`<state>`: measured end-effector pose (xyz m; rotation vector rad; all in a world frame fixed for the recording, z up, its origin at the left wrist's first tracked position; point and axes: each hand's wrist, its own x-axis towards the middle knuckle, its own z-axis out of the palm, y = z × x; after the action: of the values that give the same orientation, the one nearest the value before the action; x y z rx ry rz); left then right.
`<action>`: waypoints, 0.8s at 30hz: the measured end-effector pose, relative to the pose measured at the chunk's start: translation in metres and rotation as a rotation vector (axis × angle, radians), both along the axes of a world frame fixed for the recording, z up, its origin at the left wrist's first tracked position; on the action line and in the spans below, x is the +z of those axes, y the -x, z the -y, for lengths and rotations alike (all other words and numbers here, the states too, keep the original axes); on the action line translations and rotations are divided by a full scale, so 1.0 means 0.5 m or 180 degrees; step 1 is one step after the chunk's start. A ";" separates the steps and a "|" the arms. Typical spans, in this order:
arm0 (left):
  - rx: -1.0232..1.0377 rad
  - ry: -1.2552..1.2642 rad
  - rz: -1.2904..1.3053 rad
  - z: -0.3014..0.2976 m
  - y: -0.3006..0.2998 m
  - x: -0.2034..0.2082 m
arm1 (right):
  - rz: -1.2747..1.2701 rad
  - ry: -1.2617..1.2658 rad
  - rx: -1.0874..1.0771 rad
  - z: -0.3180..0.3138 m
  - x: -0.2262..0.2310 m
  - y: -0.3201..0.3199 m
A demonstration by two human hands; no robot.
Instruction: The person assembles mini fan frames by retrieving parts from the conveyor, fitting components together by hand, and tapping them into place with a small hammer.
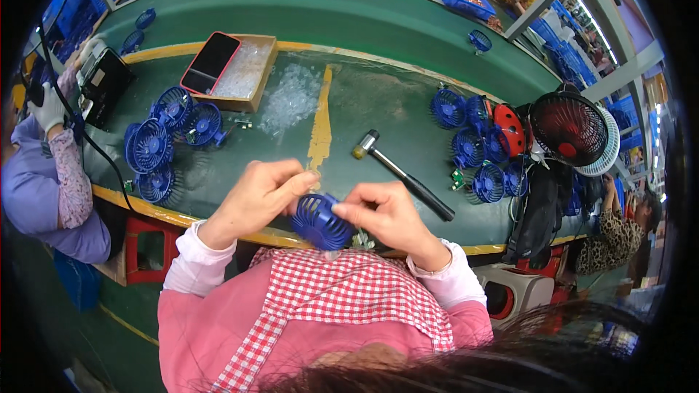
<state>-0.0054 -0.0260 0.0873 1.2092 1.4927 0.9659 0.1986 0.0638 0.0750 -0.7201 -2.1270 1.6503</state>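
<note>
Head view: blue fan (320, 224) in the air at the middle of the near edge of the green worktable (393, 102), round slotted cage tilted. Right hand (389, 218) on its right side — thumb pressed to the rim, fingers bent narrow, holding the fan. Left hand (266, 191) at its upper left, thumb and forefinger brought nearly tip to tip just above the rim; cannot tell whether anything small sits between them. Remaining left fingers curled, partly hidden.

Beyond the right hand, towards the middle of the surface, a black-handled hammer (404, 177) lying aslant, head pointing to the far left corner. To its left, a yellow strip (320, 127) running from the far edge; beside that, a scatter of small clear pieces (291, 98). By the far edge, left of the scatter, an open cardboard box (263, 76) with a red-rimmed phone (211, 63) propped on it. Near the left end of the surface, a cluster of blue fans (151, 145); towards the right end, another cluster (468, 148) — a red black-spotted thing (508, 131) beside it.
</note>
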 end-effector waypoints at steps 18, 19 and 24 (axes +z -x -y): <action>-0.0049 -0.0789 -0.1249 -0.021 -0.051 -0.160 | 0.1383 -0.2152 -0.1161 -0.053 -0.100 -0.082; -0.0058 -0.0785 -0.1251 -0.019 -0.052 -0.159 | 0.1010 -0.2201 -0.1090 -0.033 -0.093 -0.087; -0.0092 -0.0874 -0.1460 -0.023 -0.055 -0.159 | 0.0619 -0.2295 -0.0818 0.014 -0.093 -0.086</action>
<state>0.0222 -0.0144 0.0080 1.7341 1.7239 0.9353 0.2418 0.0567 0.0283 -0.8751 -2.3993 0.6195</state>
